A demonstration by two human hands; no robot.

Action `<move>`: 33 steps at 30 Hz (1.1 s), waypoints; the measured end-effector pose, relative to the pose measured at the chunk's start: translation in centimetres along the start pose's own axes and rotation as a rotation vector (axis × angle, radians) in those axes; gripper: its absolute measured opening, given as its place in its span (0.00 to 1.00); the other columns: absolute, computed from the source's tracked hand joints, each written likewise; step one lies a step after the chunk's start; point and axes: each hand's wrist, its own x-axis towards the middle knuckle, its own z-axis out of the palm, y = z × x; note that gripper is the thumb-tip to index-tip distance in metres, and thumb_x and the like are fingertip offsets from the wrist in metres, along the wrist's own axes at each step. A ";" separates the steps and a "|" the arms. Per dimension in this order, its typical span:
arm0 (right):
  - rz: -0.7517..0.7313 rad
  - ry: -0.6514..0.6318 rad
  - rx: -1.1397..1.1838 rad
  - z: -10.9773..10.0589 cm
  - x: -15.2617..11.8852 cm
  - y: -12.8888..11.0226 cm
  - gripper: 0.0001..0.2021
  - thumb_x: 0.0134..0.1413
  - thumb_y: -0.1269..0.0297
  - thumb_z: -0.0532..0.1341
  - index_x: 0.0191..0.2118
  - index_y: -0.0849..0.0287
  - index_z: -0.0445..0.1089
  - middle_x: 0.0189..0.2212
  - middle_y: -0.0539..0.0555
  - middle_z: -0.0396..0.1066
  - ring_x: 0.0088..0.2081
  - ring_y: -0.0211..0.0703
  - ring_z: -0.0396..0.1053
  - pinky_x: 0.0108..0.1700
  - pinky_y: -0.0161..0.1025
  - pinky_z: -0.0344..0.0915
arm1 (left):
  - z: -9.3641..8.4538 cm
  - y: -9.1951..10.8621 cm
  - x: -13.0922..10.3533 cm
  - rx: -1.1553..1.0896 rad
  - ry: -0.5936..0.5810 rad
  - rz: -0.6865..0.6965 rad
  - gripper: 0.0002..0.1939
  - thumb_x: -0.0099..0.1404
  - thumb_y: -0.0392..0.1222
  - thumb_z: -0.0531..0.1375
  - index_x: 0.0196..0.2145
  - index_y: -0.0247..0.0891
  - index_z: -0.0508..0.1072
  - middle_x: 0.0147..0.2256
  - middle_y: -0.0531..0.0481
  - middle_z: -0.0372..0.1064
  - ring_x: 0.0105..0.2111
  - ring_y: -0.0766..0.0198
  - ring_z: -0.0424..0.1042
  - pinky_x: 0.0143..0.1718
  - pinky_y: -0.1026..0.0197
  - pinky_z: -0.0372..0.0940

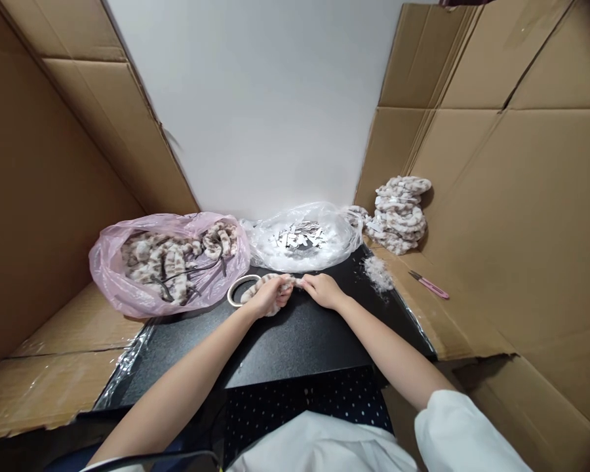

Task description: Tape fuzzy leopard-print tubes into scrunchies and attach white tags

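Observation:
Over the middle of the black table, my left hand point(270, 297) is closed around a fluffy white-and-brown furry band point(254, 288). Just to the right, my right hand point(323, 291) pinches the same band's narrow end between thumb and fingers. A short stretch of it shows between the two hands; the rest is partly hidden behind my left hand. Beside the band on the left lies a roll of tape point(231, 294), partly covered by it.
A pink plastic bag point(105, 252) of furry bands and dark strips stands left. Behind my hands, a clear bag point(263, 252) holds small white-and-grey pieces. Stacked furry bands point(400, 213), fluff scraps point(377, 273) and pink thread snips point(431, 286) lie right. Cardboard walls point(521, 210) flank the table point(295, 347).

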 end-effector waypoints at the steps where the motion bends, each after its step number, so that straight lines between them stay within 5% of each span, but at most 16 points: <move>1: -0.022 0.022 0.015 0.0 -0.1 0.0 0.09 0.61 0.64 0.56 0.33 0.59 0.72 0.27 0.54 0.72 0.31 0.43 0.67 0.36 0.36 0.55 | -0.1 -0.1 0.0 0.000 0.003 0.008 0.10 0.55 0.44 0.55 0.22 0.37 0.59 0.17 0.59 0.47 0.14 0.75 0.43 0.15 0.70 0.39; 6: -0.093 0.186 0.119 -0.2 -0.2 -0.4 0.07 0.60 0.67 0.57 0.41 0.59 0.71 0.38 0.56 0.72 0.42 0.45 0.67 0.47 0.39 0.60 | 0.0 -0.3 0.0 0.015 0.007 0.018 0.11 0.55 0.44 0.55 0.22 0.38 0.57 0.18 0.60 0.48 0.14 0.76 0.44 0.16 0.71 0.41; 11: -0.170 0.282 0.323 0.2 -0.6 -0.8 0.06 0.57 0.69 0.59 0.39 0.59 0.72 0.30 0.52 0.70 0.31 0.40 0.67 0.37 0.36 0.65 | 0.1 -0.6 -0.1 0.066 0.018 0.049 0.13 0.55 0.46 0.59 0.25 0.38 0.58 0.20 0.59 0.52 0.17 0.75 0.51 0.18 0.71 0.48; 16: -0.196 0.312 0.453 0.2 -0.8 -1.3 0.09 0.55 0.68 0.60 0.42 0.56 0.72 0.31 0.52 0.71 0.32 0.40 0.68 0.39 0.38 0.66 | 0.0 -1.0 -0.4 0.177 0.027 0.079 0.14 0.57 0.49 0.61 0.28 0.37 0.64 0.22 0.56 0.58 0.20 0.72 0.57 0.22 0.69 0.55; 22: -0.153 0.308 0.510 0.1 -0.8 -1.7 0.05 0.56 0.68 0.60 0.32 0.58 0.75 0.28 0.52 0.73 0.31 0.41 0.70 0.36 0.37 0.66 | 0.1 0.1 -1.1 0.347 -0.032 0.064 0.17 0.59 0.54 0.60 0.27 0.35 0.66 0.24 0.53 0.63 0.22 0.71 0.61 0.25 0.67 0.57; 28: -0.047 0.281 0.237 -0.9 -0.1 -1.5 0.06 0.57 0.70 0.59 0.33 0.59 0.74 0.31 0.52 0.75 0.34 0.39 0.72 0.37 0.34 0.67 | -0.3 0.9 -1.8 0.460 -0.062 0.041 0.23 0.59 0.60 0.59 0.30 0.34 0.69 0.19 0.58 0.56 0.17 0.72 0.54 0.18 0.67 0.48; 33: 0.112 0.267 0.018 -3.6 5.8 0.3 0.08 0.57 0.70 0.58 0.39 0.59 0.74 0.40 0.56 0.74 0.42 0.45 0.70 0.47 0.42 0.65 | -0.3 -0.3 -1.1 0.431 0.012 0.093 0.24 0.60 0.62 0.57 0.28 0.35 0.66 0.20 0.59 0.52 0.19 0.72 0.49 0.18 0.67 0.43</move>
